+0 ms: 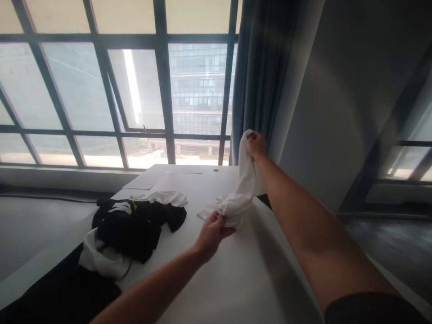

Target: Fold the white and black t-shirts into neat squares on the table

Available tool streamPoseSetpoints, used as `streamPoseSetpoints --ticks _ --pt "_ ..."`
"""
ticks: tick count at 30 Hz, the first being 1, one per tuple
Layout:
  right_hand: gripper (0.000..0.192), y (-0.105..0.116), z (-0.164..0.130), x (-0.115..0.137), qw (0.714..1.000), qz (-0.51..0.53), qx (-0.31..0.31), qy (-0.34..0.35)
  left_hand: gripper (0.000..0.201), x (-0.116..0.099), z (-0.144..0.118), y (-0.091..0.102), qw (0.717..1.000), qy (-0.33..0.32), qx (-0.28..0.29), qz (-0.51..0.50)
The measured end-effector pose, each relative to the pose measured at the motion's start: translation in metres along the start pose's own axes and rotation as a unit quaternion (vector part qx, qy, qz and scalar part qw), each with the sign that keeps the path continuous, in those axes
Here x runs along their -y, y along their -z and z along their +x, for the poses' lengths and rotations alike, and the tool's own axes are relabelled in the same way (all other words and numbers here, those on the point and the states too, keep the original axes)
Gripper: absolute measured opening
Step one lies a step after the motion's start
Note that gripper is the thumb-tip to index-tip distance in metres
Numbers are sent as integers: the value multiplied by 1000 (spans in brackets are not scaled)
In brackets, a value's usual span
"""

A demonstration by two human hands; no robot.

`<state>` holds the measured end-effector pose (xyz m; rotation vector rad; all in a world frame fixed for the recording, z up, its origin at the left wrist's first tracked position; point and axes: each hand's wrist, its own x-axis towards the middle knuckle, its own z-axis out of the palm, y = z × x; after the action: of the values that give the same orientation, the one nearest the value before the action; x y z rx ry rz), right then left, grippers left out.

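A white cloth garment (248, 180) hangs between my two hands, its lower part bunched over the table. My right hand (256, 145) is raised near the curtain, fingers closed on the garment's upper end. Lower and nearer, my left hand (213, 235) pinches the bunched part just above the tabletop. The kind of garment cannot be made out from its folds. To the left of my left hand lies a heap of black clothing (131, 229) with white and yellow marks.
The white table (216, 288) reaches toward large windows (199, 90). White cloth (168, 198) lies behind the black heap, and another white piece (101, 258) in front of it. Papers (141, 181) rest at the far left. A dark blue curtain (259, 76) and grey wall stand at right.
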<state>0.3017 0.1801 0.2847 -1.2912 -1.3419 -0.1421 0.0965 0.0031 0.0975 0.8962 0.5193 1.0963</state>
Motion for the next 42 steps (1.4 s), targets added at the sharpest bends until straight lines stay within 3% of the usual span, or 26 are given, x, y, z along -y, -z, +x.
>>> streamPoseSetpoints --ticks 2,5,7,8,9,10,12,14,15,17,18,20,22,28,30,33,35,38,42 --pt "50 -44 -22 47 993 70 93 10 43 34 -6 -3 998 40 -1 -41" --pt "42 -96 -83 92 944 141 287 84 46 70 -24 0 993 105 52 -15" --pt "37 -110 -132 92 898 146 396 124 46 77 -44 8 971 149 158 96" --pt "40 -110 -155 83 862 119 471 145 44 74 -55 13 946 163 229 161" --pt "42 -106 -177 68 841 85 513 152 41 66 -64 20 909 164 309 225" --pt "42 -97 -196 50 834 65 530 143 38 55 -70 27 887 167 350 251" --pt "41 -73 -226 7 829 32 545 117 41 27 -70 44 874 133 344 318" --pt "42 -46 -245 -35 831 -18 550 82 41 -2 -52 66 860 50 248 443" --pt "46 -34 -252 -53 832 -84 546 50 37 -13 -37 78 832 -10 193 521" --pt "62 -16 -262 -83 820 -177 544 2 29 -24 -7 103 725 -85 99 677" --pt "65 -9 -264 -95 814 -206 542 -17 29 -25 6 115 666 -86 80 736" --pt "68 0 -265 -114 804 -231 547 -41 37 -20 20 130 572 -66 98 812" --pt "69 9 -261 -130 792 -245 555 -63 39 -11 20 133 520 -59 124 843" --pt "57 39 -241 -157 790 -316 515 -107 19 2 5 110 470 -109 144 864" --pt "47 46 -241 -155 808 -347 465 -101 21 1 10 110 456 -123 110 875" --pt "41 55 -247 -140 840 -349 406 -87 43 -4 22 122 455 -113 23 883" --pt "46 62 -254 -129 840 -320 427 -97 44 -9 29 133 448 -80 -2 891" --pt "49 76 -265 -119 816 -283 491 -118 31 -19 36 147 429 -39 1 902" --pt "21 90 -275 -111 807 -266 513 -119 18 -31 39 153 428 -74 20 900"
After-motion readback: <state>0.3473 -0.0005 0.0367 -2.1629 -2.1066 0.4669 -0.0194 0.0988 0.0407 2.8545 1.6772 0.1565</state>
